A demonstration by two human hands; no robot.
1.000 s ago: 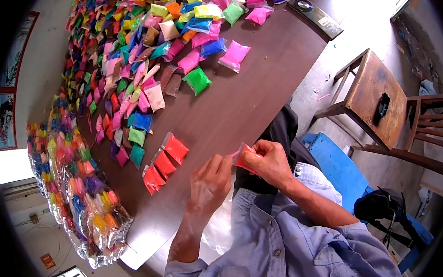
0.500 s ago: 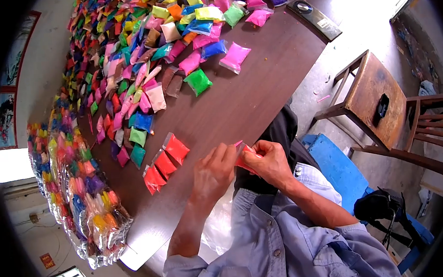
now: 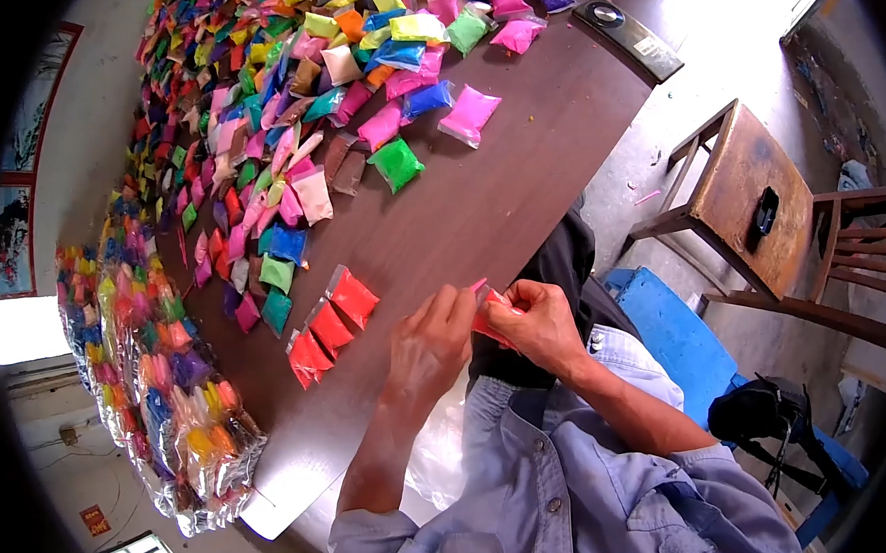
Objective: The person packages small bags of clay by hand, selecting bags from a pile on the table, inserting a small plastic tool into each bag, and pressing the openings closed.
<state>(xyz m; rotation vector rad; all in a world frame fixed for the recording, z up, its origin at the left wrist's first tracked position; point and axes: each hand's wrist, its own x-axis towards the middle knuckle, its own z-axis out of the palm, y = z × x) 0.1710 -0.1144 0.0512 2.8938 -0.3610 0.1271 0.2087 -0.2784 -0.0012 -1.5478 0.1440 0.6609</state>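
Both hands meet in front of my lap at the table's edge. My right hand is closed, pinching a small clear bag of red soft material near its top. My left hand is closed beside the bag, fingers bent together. A slim pink piece pokes out at its fingertips; the rest is hidden by the fingers. Left of my left hand, three flat red packets lie in a row on the dark table: a near one, a middle one and a far one.
A large heap of colourful packets covers the table's far left. Bundled bags of packets stand along the left edge. A flat black-and-silver device lies at the far right corner. A wooden chair and blue stool stand to the right.
My left hand has shifted very slightly, and the pink piece at its fingertips has tilted a little. My right hand keeps its grip on the red bag.
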